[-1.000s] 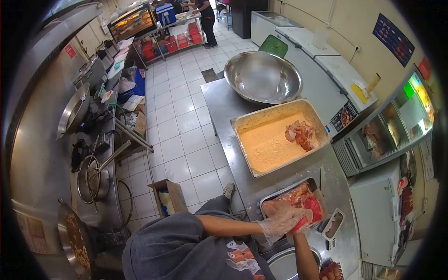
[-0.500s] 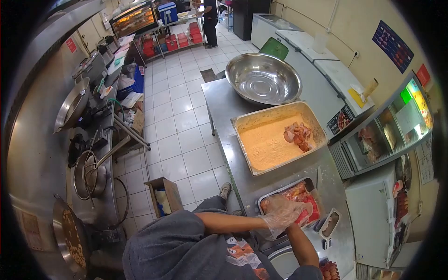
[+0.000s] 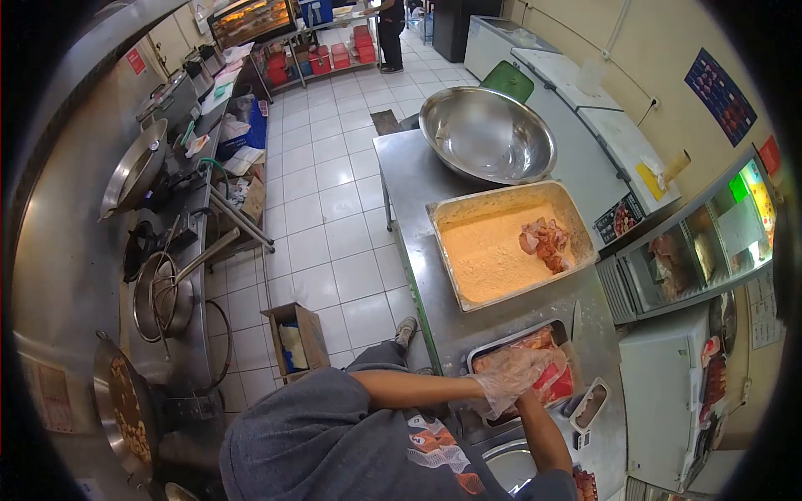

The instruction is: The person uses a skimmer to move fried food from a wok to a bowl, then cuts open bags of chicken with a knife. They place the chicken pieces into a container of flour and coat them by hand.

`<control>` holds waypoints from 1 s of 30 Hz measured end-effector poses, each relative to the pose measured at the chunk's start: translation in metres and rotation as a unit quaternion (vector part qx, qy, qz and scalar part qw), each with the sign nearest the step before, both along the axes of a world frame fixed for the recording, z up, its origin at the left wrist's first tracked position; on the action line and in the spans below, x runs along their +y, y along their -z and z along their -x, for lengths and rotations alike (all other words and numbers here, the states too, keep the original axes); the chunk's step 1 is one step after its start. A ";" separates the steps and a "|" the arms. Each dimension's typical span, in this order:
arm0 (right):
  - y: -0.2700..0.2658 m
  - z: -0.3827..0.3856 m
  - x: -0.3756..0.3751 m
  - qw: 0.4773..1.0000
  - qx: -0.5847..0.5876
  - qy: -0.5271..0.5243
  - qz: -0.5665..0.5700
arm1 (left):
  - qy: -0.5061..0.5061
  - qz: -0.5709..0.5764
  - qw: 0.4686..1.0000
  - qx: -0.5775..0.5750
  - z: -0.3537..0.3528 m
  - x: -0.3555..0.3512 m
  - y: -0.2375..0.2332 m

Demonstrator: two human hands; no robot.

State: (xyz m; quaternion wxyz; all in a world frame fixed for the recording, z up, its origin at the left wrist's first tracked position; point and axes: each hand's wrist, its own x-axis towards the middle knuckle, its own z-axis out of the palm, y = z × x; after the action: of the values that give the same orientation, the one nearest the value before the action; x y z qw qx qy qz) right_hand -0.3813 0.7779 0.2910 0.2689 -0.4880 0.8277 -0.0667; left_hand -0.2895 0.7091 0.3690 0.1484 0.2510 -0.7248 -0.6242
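My left hand [image 3: 511, 367], in a clear plastic glove, reaches across from the left over a metal tray [image 3: 478, 351] of raw, reddish marinated meat [image 3: 530, 341]. It crosses above my right wrist, and its fingers blur into the glove and meat. My right forearm [image 3: 545, 438] comes up from below; my right hand is mostly hidden behind the left glove, over the tray's near part. A bright red and pink patch [image 3: 553, 384], perhaps packaging or meat, shows beside the hands. What either hand grips cannot be made out.
Ahead stands a deep pan of orange breading flour [image 3: 493, 259] with meat pieces [image 3: 545, 244] in it. Behind it sits a large steel bowl [image 3: 443, 154]. A knife [image 3: 576, 321] and small container [image 3: 590, 407] lie right of the tray. A wok [image 3: 125, 409] stands left. Someone [image 3: 390, 33] stands far back.
The view has shifted slightly, so the table appears a little further right and the background higher. The gloved left hand stays over the meat tray, crossing the right wrist.
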 end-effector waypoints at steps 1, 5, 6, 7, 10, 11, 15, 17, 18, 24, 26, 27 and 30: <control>0.001 0.003 0.002 1.000 0.001 0.006 -0.003 | 0.004 -0.017 1.000 -0.009 -0.001 -0.002 -0.003; -0.001 0.015 0.013 0.999 0.004 0.036 -0.010 | 0.053 -0.031 0.997 0.037 -0.010 -0.017 -0.027; -0.001 0.018 0.015 0.999 0.004 0.042 -0.012 | 0.057 -0.039 0.997 0.043 -0.008 -0.016 -0.021; 0.000 0.021 0.016 0.999 0.005 0.048 -0.015 | 0.059 -0.049 0.996 0.047 -0.006 -0.016 -0.011; 0.000 0.032 0.017 0.998 0.005 0.066 -0.018 | 0.057 -0.071 0.992 0.083 -0.005 -0.016 -0.001; 0.001 0.035 0.016 0.997 0.006 0.070 -0.020 | 0.056 -0.079 0.990 0.099 -0.005 -0.016 0.000; 0.001 0.045 0.021 0.996 0.006 0.089 -0.021 | 0.059 -0.234 0.958 0.158 -0.006 -0.020 -0.006; 0.000 0.051 0.026 0.995 0.006 0.099 -0.021 | 0.043 -0.360 0.913 0.185 -0.008 -0.027 -0.022; -0.001 0.054 0.028 0.994 0.006 0.104 -0.020 | 0.047 -0.283 0.943 0.170 -0.011 -0.032 -0.020; -0.011 0.072 0.034 0.991 0.000 0.134 -0.006 | 0.132 -0.034 0.984 0.114 -0.028 -0.068 0.042; -0.014 0.078 0.031 0.990 -0.003 0.142 0.004 | 0.172 0.067 0.975 0.120 -0.030 -0.070 0.069; -0.015 0.081 0.030 0.989 -0.005 0.145 0.007 | 0.191 0.118 0.967 0.123 -0.030 -0.069 0.081; -0.020 0.083 0.032 0.989 -0.013 0.148 0.016 | 0.226 0.175 0.950 0.127 -0.028 -0.054 0.116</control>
State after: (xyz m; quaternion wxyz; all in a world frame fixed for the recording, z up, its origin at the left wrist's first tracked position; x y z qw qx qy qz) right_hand -0.4640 0.8096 0.3107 0.2591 -0.3631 0.8861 -0.1260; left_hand -0.2616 0.6546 0.2529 0.1362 -0.0308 -0.8353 -0.5317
